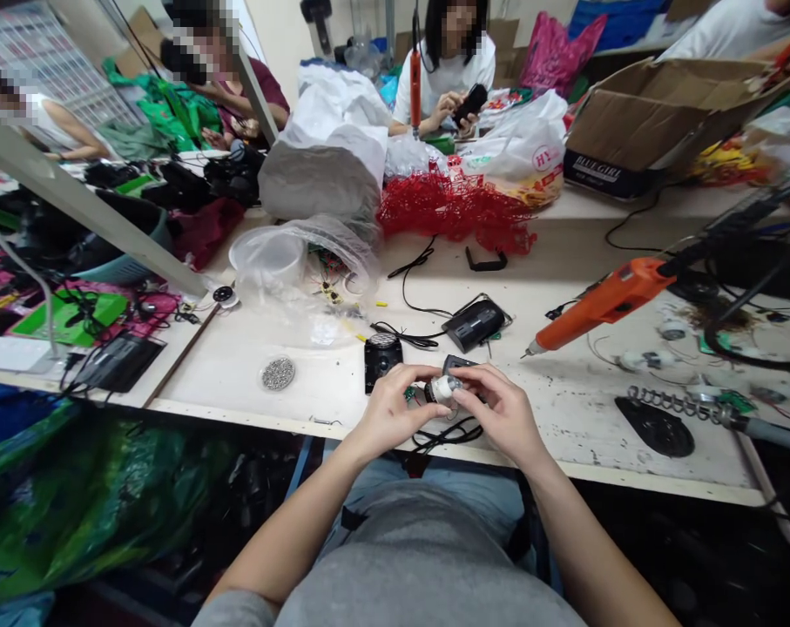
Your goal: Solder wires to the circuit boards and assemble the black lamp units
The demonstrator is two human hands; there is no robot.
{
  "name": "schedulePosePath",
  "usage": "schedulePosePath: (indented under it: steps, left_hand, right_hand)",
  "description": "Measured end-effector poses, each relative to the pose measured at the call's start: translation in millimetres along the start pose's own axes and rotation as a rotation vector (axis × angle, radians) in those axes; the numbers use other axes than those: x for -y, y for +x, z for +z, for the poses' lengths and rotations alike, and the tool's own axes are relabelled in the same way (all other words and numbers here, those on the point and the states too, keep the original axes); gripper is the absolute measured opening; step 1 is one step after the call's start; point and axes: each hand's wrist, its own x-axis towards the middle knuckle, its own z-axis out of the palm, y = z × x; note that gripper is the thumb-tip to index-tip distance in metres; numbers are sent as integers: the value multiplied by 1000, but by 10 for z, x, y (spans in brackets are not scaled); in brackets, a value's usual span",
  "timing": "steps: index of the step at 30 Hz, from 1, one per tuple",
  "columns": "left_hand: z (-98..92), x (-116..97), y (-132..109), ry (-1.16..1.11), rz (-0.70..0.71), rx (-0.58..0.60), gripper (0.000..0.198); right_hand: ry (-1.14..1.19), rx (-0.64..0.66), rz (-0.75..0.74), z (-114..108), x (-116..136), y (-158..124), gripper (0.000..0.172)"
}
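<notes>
Pinching a small white and silver part point(444, 388) between them, the left hand point(389, 411) and the right hand point(501, 412) meet at the near edge of the worktop point(564, 261). Each grip is narrow: the left thumb and fingers close on the part from one side, and the right fingertips hold its other end. What the part is exactly cannot be told, as the fingers hide much of it. Black wires point(443, 434) hang just below the hands and loop over the worktop's edge.

Just beyond the left grip stands a small black box point(381, 360) with a round top. Beyond the right grip lies a black casing point(473, 325), with a thin black cable running from it. Well to the left of the left hand sits a round heap of tiny silver screws point(278, 374). Off to the right of the right hand hangs an orange electric screwdriver point(604, 302), tip pointing down and left, and nearer the edge rests a soldering iron stand point(659, 418) with a coiled spring.

Farther beyond the grips are a clear plastic bag point(303, 266) and a tangle of red mesh point(456, 209). Across the worktop, another person in a white shirt holds a dark object point(469, 103) in both hands.
</notes>
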Motion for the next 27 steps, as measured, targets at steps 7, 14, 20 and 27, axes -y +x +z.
schedulePosePath:
  steps: [7, 14, 20, 27]
  left_hand:
    - [13, 18, -24, 36, 39, -45, 41]
    - [34, 29, -20, 37, 48, -61, 41]
    - [41, 15, -9, 66, -13, -53, 48]
    - [-66, -90, 11, 37, -24, 56, 62]
  right_hand:
    - [-210, -29, -206, 60, -18, -12, 15]
    - [-240, -29, -251, 48, -16, 8, 16]
    - [13, -25, 22, 79, -134, 25, 23]
    - [313, -15, 264, 104, -286, 63, 46]
